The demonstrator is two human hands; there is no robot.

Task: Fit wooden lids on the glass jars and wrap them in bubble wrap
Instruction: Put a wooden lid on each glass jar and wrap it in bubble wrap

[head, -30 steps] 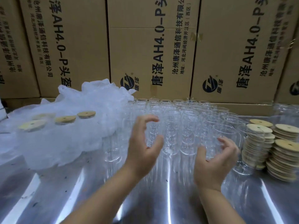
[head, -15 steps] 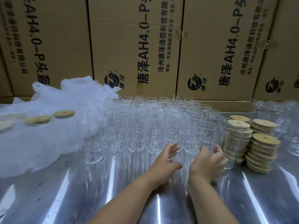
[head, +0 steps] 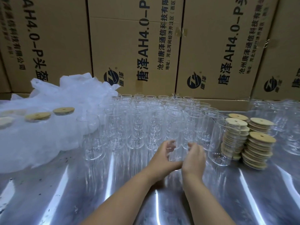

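The left hand point(head: 164, 157) and right hand point(head: 194, 159) both curl round one front-row jar point(head: 177, 138), probably to lift it clear of its neighbours. The lids point(head: 258, 148) wait stacked near the tabletop's point(head: 81, 192) right edge.

Clear glossy glass jars point(head: 174, 127), matt pale wood lids point(head: 262, 137) – shiny metal table point(head: 65, 192) w/ cardboard boxes point(head: 134, 46) behind.

Brown cardboard boxes point(head: 133, 46) printed with dark lettering and round logos stand as a wall behind a shiny metal worktop point(head: 48, 192) streaked with reflections.
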